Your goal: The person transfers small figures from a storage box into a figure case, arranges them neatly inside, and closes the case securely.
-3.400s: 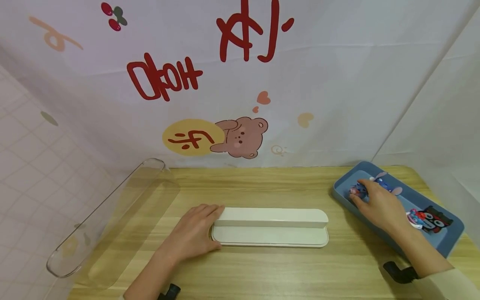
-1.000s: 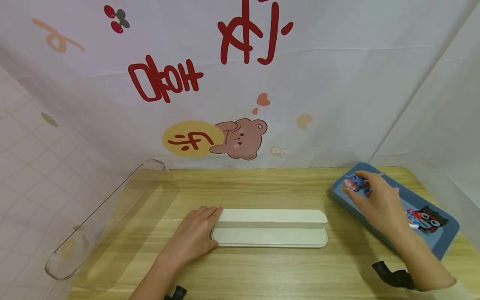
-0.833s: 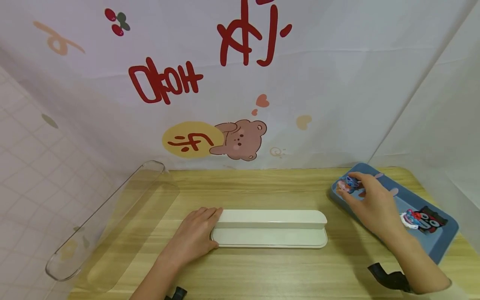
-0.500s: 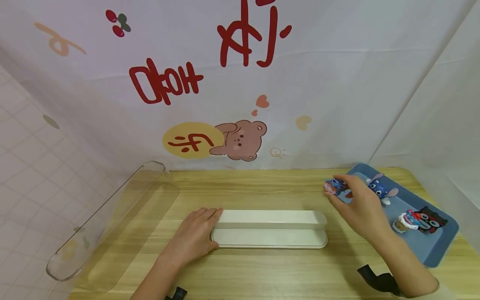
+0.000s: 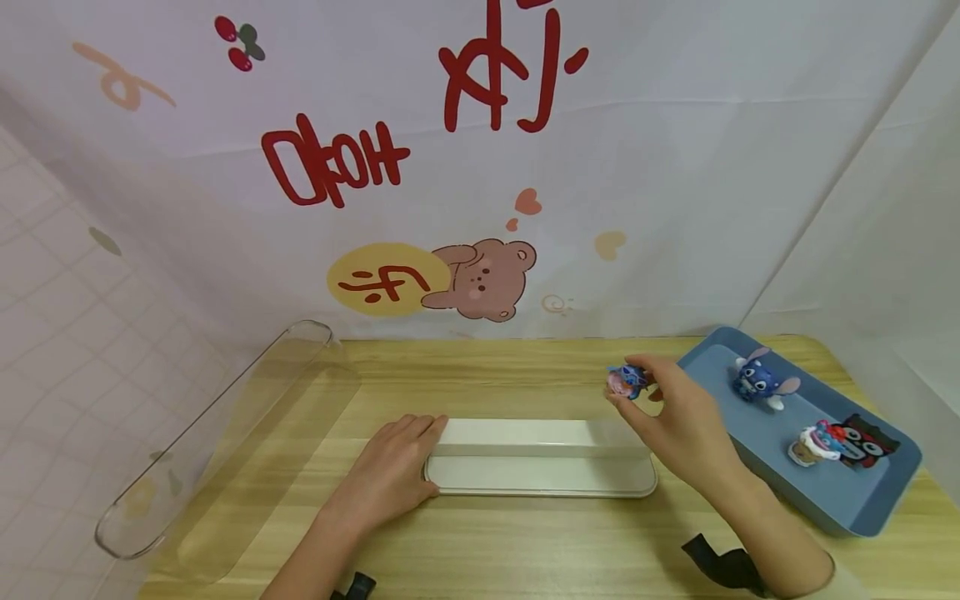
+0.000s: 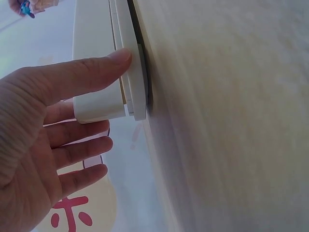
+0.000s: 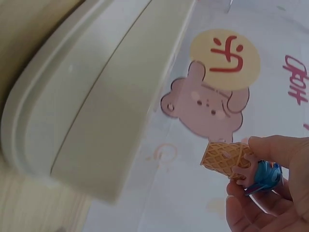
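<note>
A long white two-step stand (image 5: 540, 475) lies across the middle of the table. My left hand (image 5: 397, 458) holds its left end; the left wrist view shows the thumb on the stand's front edge and fingers behind it. My right hand (image 5: 693, 429) pinches a small figurine between thumb and fingers, raised behind the stand's right end. This figurine (image 7: 229, 162) has a waffle-cone base and a blue character on top, partly covered by the fingers. In the right wrist view it is tilted sideways, apart from the stand.
At the right, a blue tray (image 5: 795, 492) contains a blue long-eared figurine (image 5: 757, 381), a cone figurine (image 5: 813, 442) with a red and white top, and a dark red figurine (image 5: 866, 442). A clear long cover (image 5: 247, 450) stands at the left. A printed cloth (image 5: 675, 167) hangs behind.
My right hand has picked the cone figurine with the blue character out of the tray and carried it left to behind the stand. My left hand has stayed at the stand's end.
</note>
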The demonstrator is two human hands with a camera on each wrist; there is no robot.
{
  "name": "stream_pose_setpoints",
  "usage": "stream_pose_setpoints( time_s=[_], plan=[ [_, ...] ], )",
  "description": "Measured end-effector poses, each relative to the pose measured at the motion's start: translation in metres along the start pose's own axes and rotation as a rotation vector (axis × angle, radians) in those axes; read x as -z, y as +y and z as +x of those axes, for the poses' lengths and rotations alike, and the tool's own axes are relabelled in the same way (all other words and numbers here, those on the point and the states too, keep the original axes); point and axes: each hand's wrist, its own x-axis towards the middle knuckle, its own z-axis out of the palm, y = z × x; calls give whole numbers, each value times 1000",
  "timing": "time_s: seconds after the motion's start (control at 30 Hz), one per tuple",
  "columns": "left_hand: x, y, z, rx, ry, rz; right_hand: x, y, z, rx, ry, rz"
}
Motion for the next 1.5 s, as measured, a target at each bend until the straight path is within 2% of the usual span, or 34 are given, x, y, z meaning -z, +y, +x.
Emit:
stream_pose_setpoints(
  time_s=[0.3,0.6,0.77,1.07,1.5],
  plan=[
    [0,1,0,-5,-4,-1,-23,-23,3,37,5,87],
    [1,0,0,8,-20,-4,-45,-45,9,143,-1,178],
    [1,1,0,12,-22,-11,-55,-57,10,150,-17,214],
    [1,2,1,3,-12,8,-71,-76,6,183,-70,253],
    [-1,1,2,0,-5,2,-94,-96,1,190,-192,356]
  ],
)
